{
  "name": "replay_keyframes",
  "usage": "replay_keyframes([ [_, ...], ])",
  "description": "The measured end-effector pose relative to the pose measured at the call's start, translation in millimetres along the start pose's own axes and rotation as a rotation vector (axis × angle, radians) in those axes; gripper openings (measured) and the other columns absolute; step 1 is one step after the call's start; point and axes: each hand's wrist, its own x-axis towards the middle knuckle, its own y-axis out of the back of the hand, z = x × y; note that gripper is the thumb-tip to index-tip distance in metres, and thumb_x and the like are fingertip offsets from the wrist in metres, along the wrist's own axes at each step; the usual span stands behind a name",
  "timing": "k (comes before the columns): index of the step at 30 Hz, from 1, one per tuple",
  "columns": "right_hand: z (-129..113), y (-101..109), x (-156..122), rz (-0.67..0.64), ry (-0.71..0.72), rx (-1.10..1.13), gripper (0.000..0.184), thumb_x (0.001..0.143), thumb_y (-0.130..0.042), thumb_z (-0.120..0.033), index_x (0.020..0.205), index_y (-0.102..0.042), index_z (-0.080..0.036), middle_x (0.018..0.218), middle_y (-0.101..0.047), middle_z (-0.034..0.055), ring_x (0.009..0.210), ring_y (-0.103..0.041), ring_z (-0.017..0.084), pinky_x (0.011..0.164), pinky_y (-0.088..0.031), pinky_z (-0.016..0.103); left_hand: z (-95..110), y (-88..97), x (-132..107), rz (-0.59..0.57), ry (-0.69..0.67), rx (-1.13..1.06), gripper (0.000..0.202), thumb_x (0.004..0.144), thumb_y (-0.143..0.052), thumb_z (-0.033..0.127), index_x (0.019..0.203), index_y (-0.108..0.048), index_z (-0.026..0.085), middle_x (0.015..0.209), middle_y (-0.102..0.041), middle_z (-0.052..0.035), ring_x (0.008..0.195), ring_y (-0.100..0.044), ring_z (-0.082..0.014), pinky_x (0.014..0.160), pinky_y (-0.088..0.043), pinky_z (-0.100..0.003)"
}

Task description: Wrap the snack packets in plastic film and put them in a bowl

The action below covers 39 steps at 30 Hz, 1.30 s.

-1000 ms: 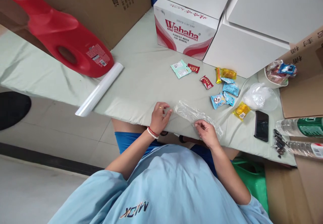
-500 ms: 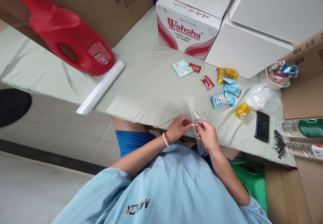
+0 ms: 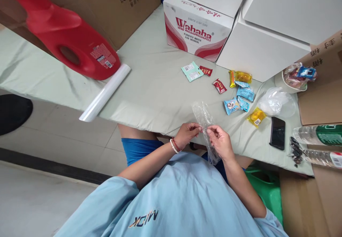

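Note:
Between my hands, at the table's front edge, a crinkled clear plastic bag [image 3: 203, 113] hangs down toward my lap. My left hand [image 3: 188, 133] pinches its left side between thumb and fingers. From the right, my right hand [image 3: 220, 140] pinches the bag's other side, its fingertips a short gap from the left ones. Beyond the hands lie two red candy packets [image 3: 219, 86], a mint-green packet [image 3: 192, 72], several blue snack packets [image 3: 232, 106] and yellow-wrapped snacks [image 3: 256, 117].
A red detergent bottle [image 3: 69, 41] and a white plastic roll [image 3: 105, 92] lie at left. Behind stands a Wahaha carton [image 3: 196, 30]. At right are a black phone [image 3: 278, 133], a crumpled clear bag [image 3: 274, 101], a filled white tub [image 3: 283, 83], sunglasses-dark small items [image 3: 296, 151] and plastic bottles [image 3: 307, 135].
My fingertips have moved apart from where they met, the left hand shifting left. The plastic bag has spread wider at its top.

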Motion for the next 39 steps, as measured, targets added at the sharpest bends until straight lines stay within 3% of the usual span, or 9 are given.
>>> replay_keyframes([
  [4, -2, -3, 1, -0.028, 0.120, -0.127, 0.028, 0.090, -0.071, -0.050, 0.087, -0.072, -0.022, 0.081, -0.069, 0.0020, 0.069, -0.057, 0.015, 0.067, -0.049, 0.026, -1, -1.1, 1, 0.001, -0.010, 0.034, 0.035, 0.075, -0.077, 0.053, 0.081, -0.075, 0.018, 0.066, -0.064, 0.0007, 0.059, -0.050, -0.0116, 0.060, -0.042, -0.027],
  [11, 2, 8, 4, 0.089, 0.057, -0.041, 0.031, 0.089, -0.072, -0.053, 0.090, -0.069, -0.022, 0.073, -0.063, -0.0009, 0.062, -0.051, 0.013, 0.058, -0.042, 0.024, -1, 2.0, 3, 0.044, 0.031, 0.050, 0.036, 0.076, -0.076, 0.053, 0.080, -0.072, 0.017, 0.074, -0.068, -0.0019, 0.059, -0.049, -0.0109, 0.060, -0.042, -0.027],
  [20, -3, 1, 21, 0.272, 0.047, 0.019, 0.036, 0.088, -0.072, -0.055, 0.091, -0.064, -0.021, 0.073, -0.063, -0.0011, 0.062, -0.054, 0.013, 0.058, -0.044, 0.023, -2, -10.7, -21, -0.277, -0.003, 0.069, 0.053, 0.074, -0.081, 0.064, 0.088, -0.054, 0.020, 0.081, -0.062, -0.0003, 0.069, -0.057, -0.0125, 0.064, -0.045, -0.026],
  [24, -4, -4, 30, 0.336, 0.077, -0.029, 0.037, 0.089, -0.070, -0.056, 0.092, -0.063, -0.020, 0.075, -0.063, -0.0006, 0.067, -0.057, 0.014, 0.061, -0.046, 0.025, -4, -17.3, -35, -0.333, -0.041, 0.231, 0.059, 0.065, -0.090, 0.058, 0.094, -0.055, 0.020, 0.090, -0.065, -0.0027, 0.077, -0.059, -0.0157, 0.066, -0.047, -0.027],
  [26, -5, -8, 33, 0.345, 0.092, -0.025, 0.038, 0.088, -0.071, -0.056, 0.091, -0.062, -0.020, 0.074, -0.062, -0.0010, 0.067, -0.057, 0.014, 0.062, -0.046, 0.025, -5, -19.9, -37, -0.324, -0.058, 0.317, 0.051, 0.068, -0.089, 0.051, 0.094, -0.059, 0.019, 0.089, -0.065, -0.0022, 0.077, -0.058, -0.0152, 0.066, -0.046, -0.026],
  [30, -9, -8, 32, 0.268, 0.076, 0.034, 0.042, 0.091, -0.066, -0.061, 0.100, -0.062, -0.021, 0.073, -0.061, -0.0020, 0.061, -0.054, 0.014, 0.058, -0.047, 0.026, -6, -20.3, -32, -0.241, -0.062, 0.353, 0.018, 0.085, -0.070, 0.034, 0.083, -0.064, 0.018, 0.076, -0.064, 0.0002, 0.069, -0.055, -0.0125, 0.065, -0.043, -0.025],
  [34, -12, 7, 16, 0.185, 0.081, 0.024, 0.049, 0.092, -0.063, -0.065, 0.112, -0.065, -0.020, 0.093, -0.070, 0.0055, 0.078, -0.063, 0.018, 0.067, -0.053, 0.029, -4, -16.1, -24, -0.139, -0.089, 0.288, 0.014, 0.085, -0.066, 0.031, 0.082, -0.064, 0.018, 0.074, -0.063, 0.0009, 0.067, -0.054, -0.0124, 0.065, -0.043, -0.025],
  [36, -12, 13, 6, 0.092, 0.069, -0.020, 0.051, 0.088, -0.071, -0.063, 0.116, -0.066, -0.021, 0.101, -0.072, 0.0071, 0.087, -0.065, 0.019, 0.071, -0.054, 0.030, -2, -15.0, -22, -0.128, -0.105, 0.273, 0.016, 0.085, -0.066, 0.033, 0.081, -0.063, 0.018, 0.073, -0.062, 0.0013, 0.066, -0.052, -0.0120, 0.064, -0.042, -0.025],
  [39, -11, 14, -3, -0.054, 0.026, -0.083, 0.043, 0.081, -0.081, -0.055, 0.105, -0.070, -0.020, 0.092, -0.071, 0.0038, 0.081, -0.064, 0.017, 0.071, -0.052, 0.028, -1, -14.1, -19, -0.121, -0.126, 0.246, 0.020, 0.085, -0.066, 0.037, 0.080, -0.062, 0.018, 0.072, -0.061, 0.0014, 0.065, -0.050, -0.0116, 0.063, -0.041, -0.025],
])
